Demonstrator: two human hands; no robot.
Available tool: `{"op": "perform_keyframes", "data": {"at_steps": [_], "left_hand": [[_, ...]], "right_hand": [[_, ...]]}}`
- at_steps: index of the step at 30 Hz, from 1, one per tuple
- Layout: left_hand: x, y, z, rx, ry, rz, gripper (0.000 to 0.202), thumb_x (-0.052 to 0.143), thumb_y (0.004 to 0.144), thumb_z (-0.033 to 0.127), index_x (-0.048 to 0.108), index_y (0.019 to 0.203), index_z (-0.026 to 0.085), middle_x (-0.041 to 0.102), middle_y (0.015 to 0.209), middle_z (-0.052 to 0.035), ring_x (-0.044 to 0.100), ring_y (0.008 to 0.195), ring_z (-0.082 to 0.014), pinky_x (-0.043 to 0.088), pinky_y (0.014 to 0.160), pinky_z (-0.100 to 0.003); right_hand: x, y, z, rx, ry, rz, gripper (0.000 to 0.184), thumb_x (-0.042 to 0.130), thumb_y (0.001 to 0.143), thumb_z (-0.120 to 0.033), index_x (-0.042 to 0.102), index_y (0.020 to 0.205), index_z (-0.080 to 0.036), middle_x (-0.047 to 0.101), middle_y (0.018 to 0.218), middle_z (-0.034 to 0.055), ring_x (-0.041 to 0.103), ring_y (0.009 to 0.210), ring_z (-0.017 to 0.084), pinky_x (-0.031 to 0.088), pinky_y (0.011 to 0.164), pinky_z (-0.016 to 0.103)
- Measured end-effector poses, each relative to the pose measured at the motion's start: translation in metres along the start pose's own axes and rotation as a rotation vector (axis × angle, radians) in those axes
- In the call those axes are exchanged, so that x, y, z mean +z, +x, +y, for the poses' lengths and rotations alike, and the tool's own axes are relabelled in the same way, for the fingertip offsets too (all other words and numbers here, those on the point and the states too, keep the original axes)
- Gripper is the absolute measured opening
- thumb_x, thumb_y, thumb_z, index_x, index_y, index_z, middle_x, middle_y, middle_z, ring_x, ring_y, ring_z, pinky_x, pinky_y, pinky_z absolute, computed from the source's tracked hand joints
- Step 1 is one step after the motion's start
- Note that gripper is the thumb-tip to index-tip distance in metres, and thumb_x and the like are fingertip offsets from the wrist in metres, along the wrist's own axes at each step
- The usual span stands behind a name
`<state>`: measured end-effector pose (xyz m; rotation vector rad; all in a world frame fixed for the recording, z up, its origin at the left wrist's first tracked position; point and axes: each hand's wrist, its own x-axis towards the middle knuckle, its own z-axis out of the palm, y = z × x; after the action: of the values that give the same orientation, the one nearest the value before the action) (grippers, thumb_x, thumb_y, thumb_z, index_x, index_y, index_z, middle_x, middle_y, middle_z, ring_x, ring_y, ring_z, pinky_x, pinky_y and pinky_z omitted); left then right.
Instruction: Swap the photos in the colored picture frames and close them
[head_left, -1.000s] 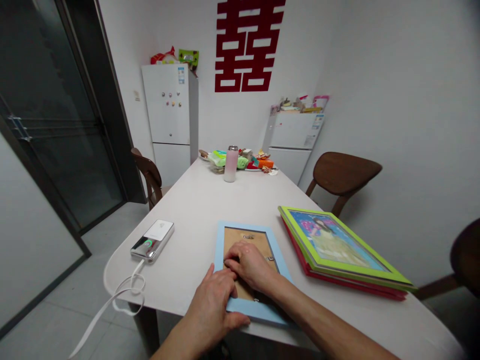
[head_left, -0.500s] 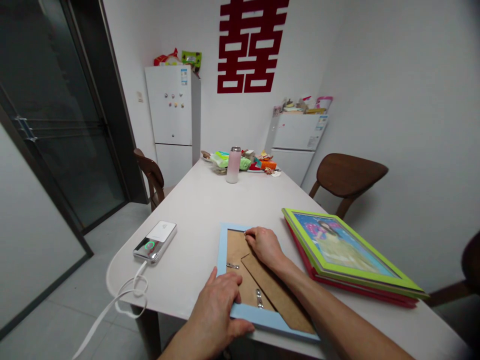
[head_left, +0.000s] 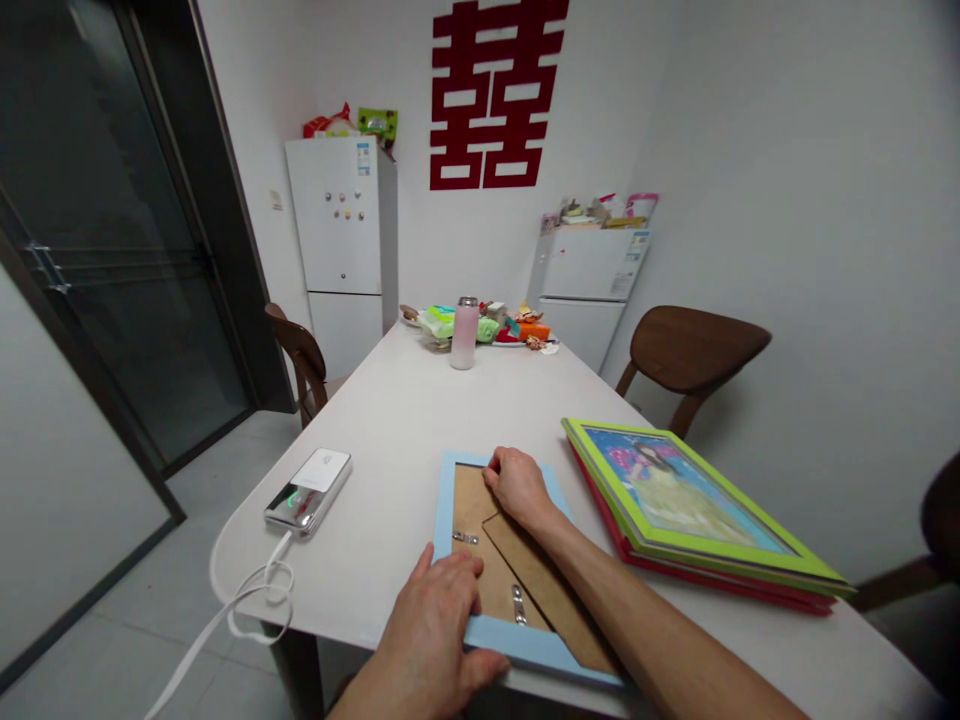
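White refrigerators (head_left: 334, 240) stand at the far end of the room, beyond the pale counter (head_left: 390, 500). Near me, the blue picture frame (head_left: 540, 650) lies back side up at the counter's near edge, left of a green-topped stack of frames (head_left: 697, 500). The left hand (head_left: 435, 620) is spread over its near left corner. The right hand (head_left: 517, 490) has its fingers bunched by the backing board's (head_left: 469, 490) far edge; I cannot tell whether they pinch anything. I'd steady the rim with the left, work with fingertips alone, and spare the folding stand (head_left: 561, 600) the forearm's weight.
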<state>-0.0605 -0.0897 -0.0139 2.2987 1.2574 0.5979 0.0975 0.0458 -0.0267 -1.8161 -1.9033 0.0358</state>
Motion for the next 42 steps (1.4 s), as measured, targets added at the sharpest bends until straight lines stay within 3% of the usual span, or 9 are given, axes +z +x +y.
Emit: {"op": "perform_keyframes", "data": {"at_steps": [11, 18, 23, 25, 29, 32, 34, 39, 42], "left_hand": [[-0.002, 0.008, 0.024, 0.05, 0.073, -0.073, 0.031, 0.068, 0.058, 0.023, 0.054, 0.084, 0.016, 0.049, 0.117, -0.0096, 0.04, 0.111, -0.023, 0.015, 0.1, -0.042], [-0.03, 0.013, 0.04, 0.016, -0.386, 0.174, 0.009, 0.052, 0.072, 0.028, 0.048, 0.072, 0.02, 0.05, 0.116, -0.0095, 0.044, 0.107, -0.0252, 0.03, 0.091, -0.041], [-0.008, 0.019, 0.064, -0.02, -0.923, 0.346, 0.016, 0.053, 0.072, 0.036, 0.049, 0.074, 0.02, 0.046, 0.122, -0.009, 0.039, 0.113, -0.0254, 0.03, 0.093, -0.039], [-0.003, 0.023, 0.074, -0.015, -1.02, 0.361, 0.018, 0.057, 0.069, 0.035, 0.05, 0.075, 0.02, 0.046, 0.121, -0.0092, 0.039, 0.113, -0.0256, 0.031, 0.092, -0.038], [-0.013, 0.043, 0.097, 0.071, -1.11, 0.454, 0.034, 0.066, 0.063, 0.027, 0.048, 0.091, 0.022, 0.047, 0.12, -0.0066, 0.041, 0.111, -0.0225, 0.032, 0.093, -0.035], [-0.025, 0.064, 0.113, 0.114, -1.188, 0.444, 0.056, 0.064, 0.064, 0.025, 0.036, 0.111, 0.025, 0.053, 0.112, -0.0051, 0.05, 0.102, -0.0192, 0.039, 0.087, -0.032], [-0.024, 0.079, 0.119, 0.077, -1.212, 0.39, 0.059, 0.063, 0.065, 0.026, 0.033, 0.116, 0.021, 0.056, 0.106, -0.006, 0.054, 0.095, -0.0187, 0.042, 0.082, -0.03], [0.02, 0.115, 0.119, -0.037, -1.174, 0.226, 0.054, 0.055, 0.066, 0.02, 0.036, 0.115, 0.011, 0.052, 0.113, -0.0128, 0.051, 0.101, -0.0208, 0.042, 0.084, -0.03], [0.05, 0.131, 0.117, -0.057, -1.085, 0.2, 0.041, 0.053, 0.066, 0.016, 0.046, 0.107, 0.011, 0.056, 0.108, -0.0124, 0.051, 0.101, -0.0215, 0.041, 0.086, -0.032]], "right_hand": [[-0.064, -0.043, 0.016, -0.041, 0.296, 0.031, 0.023, 0.04, 0.075, -0.029, 0.059, 0.074, -0.016, 0.063, 0.074, 0.005, 0.055, 0.068, 0.014, 0.039, 0.062, 0.023], [-0.081, -0.095, 0.02, 0.426, 1.284, 0.191, 0.04, 0.052, 0.068, -0.041, 0.051, 0.101, -0.017, 0.058, 0.1, 0.0076, 0.054, 0.086, 0.018, 0.04, 0.074, 0.029], [-0.062, -0.12, -0.023, 0.579, 1.89, -0.25, 0.044, 0.048, 0.071, -0.047, 0.051, 0.103, -0.018, 0.061, 0.074, 0.004, 0.055, 0.058, 0.013, 0.042, 0.058, 0.029], [-0.062, -0.123, -0.034, 0.544, 1.983, -0.195, 0.04, 0.052, 0.07, -0.042, 0.05, 0.104, -0.02, 0.062, 0.074, 0.0024, 0.055, 0.059, 0.012, 0.042, 0.059, 0.026], [-0.083, -0.114, -0.019, 0.467, 1.926, 0.113, 0.052, 0.059, 0.066, -0.03, 0.043, 0.116, -0.024, 0.063, 0.087, 0.0002, 0.056, 0.071, 0.011, 0.042, 0.067, 0.022], [-0.112, -0.098, 0.024, 0.485, 1.743, 0.288, 0.066, 0.06, 0.064, -0.029, 0.034, 0.124, -0.02, 0.063, 0.092, 0.001, 0.057, 0.076, 0.014, 0.043, 0.068, 0.023], [-0.134, -0.086, 0.061, 0.566, 1.476, 0.277, 0.069, 0.059, 0.063, -0.026, 0.032, 0.126, -0.019, 0.065, 0.078, -0.0003, 0.056, 0.057, 0.013, 0.044, 0.054, 0.023], [-0.177, -0.061, 0.142, 0.577, 0.881, 0.208, 0.057, 0.052, 0.065, -0.019, 0.041, 0.121, -0.014, 0.065, 0.07, 0.0015, 0.05, 0.043, 0.009, 0.039, 0.043, 0.021], [-0.18, -0.055, 0.172, 0.588, 0.778, 0.174, 0.051, 0.053, 0.062, -0.016, 0.05, 0.113, -0.01, 0.066, 0.067, 0.0032, 0.053, 0.047, 0.011, 0.039, 0.046, 0.021]]}}
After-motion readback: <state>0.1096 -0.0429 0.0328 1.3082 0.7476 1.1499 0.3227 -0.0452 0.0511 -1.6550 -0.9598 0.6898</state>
